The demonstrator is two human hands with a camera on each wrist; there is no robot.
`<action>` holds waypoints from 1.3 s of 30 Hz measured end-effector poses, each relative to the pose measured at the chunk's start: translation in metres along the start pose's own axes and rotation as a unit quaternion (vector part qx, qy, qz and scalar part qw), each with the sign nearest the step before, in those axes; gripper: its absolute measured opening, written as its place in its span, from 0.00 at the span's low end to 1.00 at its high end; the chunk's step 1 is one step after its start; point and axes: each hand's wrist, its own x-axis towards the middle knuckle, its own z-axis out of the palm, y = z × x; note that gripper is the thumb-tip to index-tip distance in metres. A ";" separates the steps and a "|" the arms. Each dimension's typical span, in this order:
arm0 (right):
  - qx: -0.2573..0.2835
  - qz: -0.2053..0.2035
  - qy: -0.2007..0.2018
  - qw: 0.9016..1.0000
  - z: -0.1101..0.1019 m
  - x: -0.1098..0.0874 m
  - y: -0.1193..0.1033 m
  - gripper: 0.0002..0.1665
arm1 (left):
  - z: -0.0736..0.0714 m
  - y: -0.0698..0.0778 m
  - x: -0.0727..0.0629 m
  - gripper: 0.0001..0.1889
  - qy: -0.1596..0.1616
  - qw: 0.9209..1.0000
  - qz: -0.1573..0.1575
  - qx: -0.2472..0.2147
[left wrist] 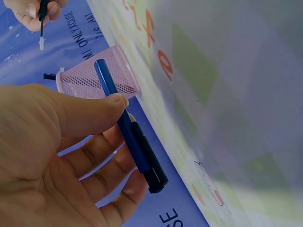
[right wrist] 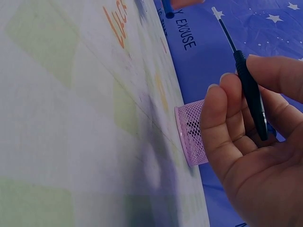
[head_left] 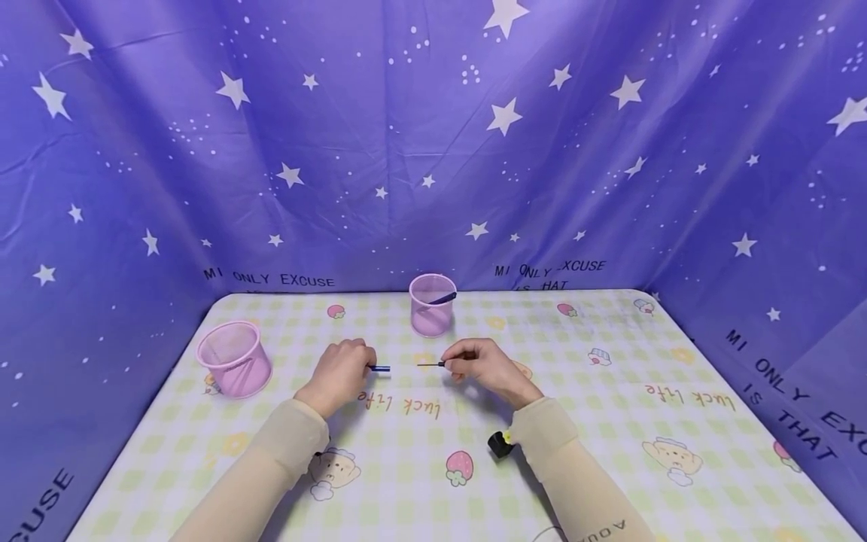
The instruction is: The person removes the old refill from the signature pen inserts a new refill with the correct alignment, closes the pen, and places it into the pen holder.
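Observation:
My left hand [head_left: 342,373] holds a dark blue pen barrel [left wrist: 135,146] with a clip, its thumb pressed against the fingers around it. The barrel's clipless end points toward my right hand [head_left: 484,366]. That hand pinches a dark, tapered pen front section [right wrist: 251,87] between thumb and fingers. A thin refill [right wrist: 227,35] with a whitish end sticks out of it toward the barrel. The two pen parts are apart, roughly in line above the table. A small blue bit [right wrist: 271,129] shows behind the right-hand part; what it is I cannot tell.
Behind the hands stands a pink mesh cup [head_left: 432,320] with a dark pen [head_left: 443,299] leaning in it. Another pink mesh cup [head_left: 244,373] is to the left. A checked cloth [head_left: 406,489] covers the table, and a purple star-printed curtain [head_left: 379,241] surrounds its back and sides.

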 end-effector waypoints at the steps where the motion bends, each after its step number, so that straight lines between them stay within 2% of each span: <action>1: 0.000 0.001 0.000 1.000 0.000 0.000 0.000 0.14 | 0.001 0.000 0.000 0.05 -0.003 1.000 -0.001 -0.001; 6: -0.006 0.002 0.003 1.000 0.001 0.000 0.001 0.14 | 0.003 -0.001 0.000 0.06 -0.022 1.000 -0.011 -0.002; 18: -0.009 0.010 0.010 1.000 0.000 -0.002 0.001 0.12 | 0.009 0.000 -0.001 0.07 -0.043 0.999 -0.020 -0.001; 32: -0.009 -0.002 0.004 1.000 0.001 -0.001 -0.001 0.14 | 0.010 -0.002 0.000 0.09 -0.039 0.999 -0.020 -0.006; 39: -0.009 -0.003 0.001 1.000 0.001 -0.001 0.000 0.13 | 0.010 -0.002 0.000 0.10 -0.048 0.998 -0.025 -0.012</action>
